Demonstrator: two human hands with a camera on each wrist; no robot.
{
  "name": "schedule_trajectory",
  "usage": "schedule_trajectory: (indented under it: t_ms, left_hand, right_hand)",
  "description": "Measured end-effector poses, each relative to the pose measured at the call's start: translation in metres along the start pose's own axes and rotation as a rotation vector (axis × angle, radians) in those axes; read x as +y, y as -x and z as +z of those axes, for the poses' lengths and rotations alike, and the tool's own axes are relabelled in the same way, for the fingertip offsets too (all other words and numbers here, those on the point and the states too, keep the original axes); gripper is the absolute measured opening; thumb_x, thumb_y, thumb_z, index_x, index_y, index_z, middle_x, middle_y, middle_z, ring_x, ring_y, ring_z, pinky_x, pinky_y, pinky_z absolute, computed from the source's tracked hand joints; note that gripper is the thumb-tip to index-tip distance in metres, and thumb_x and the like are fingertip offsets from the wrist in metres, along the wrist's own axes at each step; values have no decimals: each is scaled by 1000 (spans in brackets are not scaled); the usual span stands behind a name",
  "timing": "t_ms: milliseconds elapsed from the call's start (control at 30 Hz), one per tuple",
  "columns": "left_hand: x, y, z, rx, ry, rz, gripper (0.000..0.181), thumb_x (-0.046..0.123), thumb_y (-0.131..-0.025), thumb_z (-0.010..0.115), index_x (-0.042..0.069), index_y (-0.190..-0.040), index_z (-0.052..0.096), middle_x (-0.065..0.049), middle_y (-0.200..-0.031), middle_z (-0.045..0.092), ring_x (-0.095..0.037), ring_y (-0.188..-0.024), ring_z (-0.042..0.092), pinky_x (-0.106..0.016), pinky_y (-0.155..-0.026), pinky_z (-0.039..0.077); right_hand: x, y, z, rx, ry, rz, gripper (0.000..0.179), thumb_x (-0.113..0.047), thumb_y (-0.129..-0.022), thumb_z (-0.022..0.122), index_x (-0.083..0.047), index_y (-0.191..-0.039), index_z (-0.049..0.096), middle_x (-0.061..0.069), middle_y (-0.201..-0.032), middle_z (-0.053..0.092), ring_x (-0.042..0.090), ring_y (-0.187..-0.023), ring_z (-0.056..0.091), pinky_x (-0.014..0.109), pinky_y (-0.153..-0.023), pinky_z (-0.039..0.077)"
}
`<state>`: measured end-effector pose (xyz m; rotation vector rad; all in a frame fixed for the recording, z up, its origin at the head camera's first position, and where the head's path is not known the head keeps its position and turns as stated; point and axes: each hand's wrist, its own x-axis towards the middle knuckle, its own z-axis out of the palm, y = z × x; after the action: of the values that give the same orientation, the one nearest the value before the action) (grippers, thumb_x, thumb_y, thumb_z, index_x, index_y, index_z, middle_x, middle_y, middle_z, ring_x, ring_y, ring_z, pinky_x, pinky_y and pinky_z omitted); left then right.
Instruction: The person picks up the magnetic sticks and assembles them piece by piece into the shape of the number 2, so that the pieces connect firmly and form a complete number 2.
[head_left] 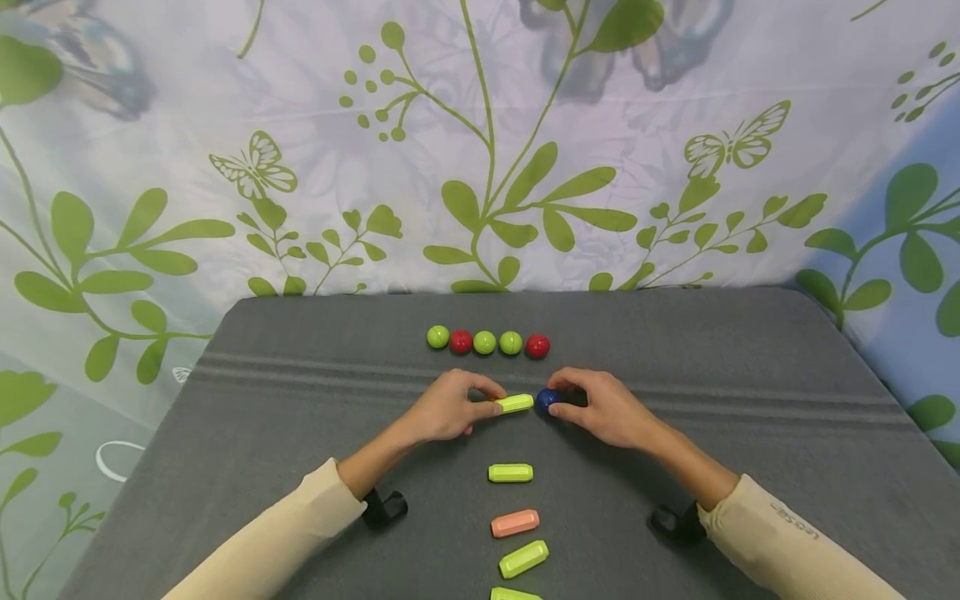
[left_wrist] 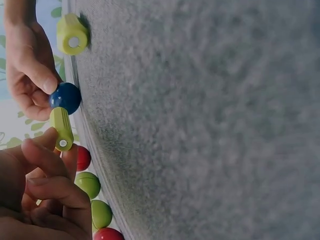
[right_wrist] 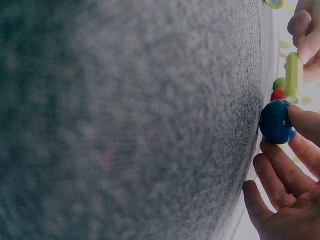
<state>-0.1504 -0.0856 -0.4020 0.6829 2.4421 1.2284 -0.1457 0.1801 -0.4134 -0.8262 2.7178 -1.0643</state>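
Observation:
Between its thumb and fingers, my left hand (head_left: 450, 406) pinches one end of a yellow-green ribbed rod (head_left: 516, 403) with a small silvery disc in its end face, seen in the left wrist view. My right hand (head_left: 611, 408) holds a glossy blue ball (head_left: 548, 402) by thumb and fingertips. The rod's far end points at the ball and meets it in the left wrist view (left_wrist: 61, 120). In the right wrist view the blue ball (right_wrist: 276, 122) shows a seam round its middle, and the rod (right_wrist: 293, 77) stands right beside it.
Beyond the hands, a row of green balls (head_left: 484, 342) and red balls (head_left: 537, 347) lies on the grey cloth-covered table (head_left: 315, 425). Nearer me lie a yellow-green rod (head_left: 511, 473), an orange rod (head_left: 515, 523) and more yellow-green rods (head_left: 523, 559). A patterned curtain (head_left: 525, 125) hangs behind.

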Motion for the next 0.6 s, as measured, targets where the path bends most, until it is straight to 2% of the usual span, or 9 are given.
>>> schedule_trajectory:
  t_ms: [267, 600]
  left_hand:
    - [0, -7, 1, -1, -2, -1, 18, 11, -93, 69, 6, -110, 74, -4, -100, 68, -9, -43, 50, -24, -46, 41]
    - [-3, -10, 3, -2, -8, 10, 17, 11, -94, 69, 6, -109, 74, -3, -98, 68, -9, -47, 52, -24, -49, 43]
  right_hand:
    - [1, 1, 0, -3, -3, 7, 23, -16, -91, 73, -9, -112, 66, -1, -103, 66, 18, -95, 62, 45, -84, 49]
    - [0, 1, 0, 0, -5, -1, 23, -17, -92, 72, -9, -113, 66, -1, -103, 66, 18, -96, 62, 45, -84, 49]
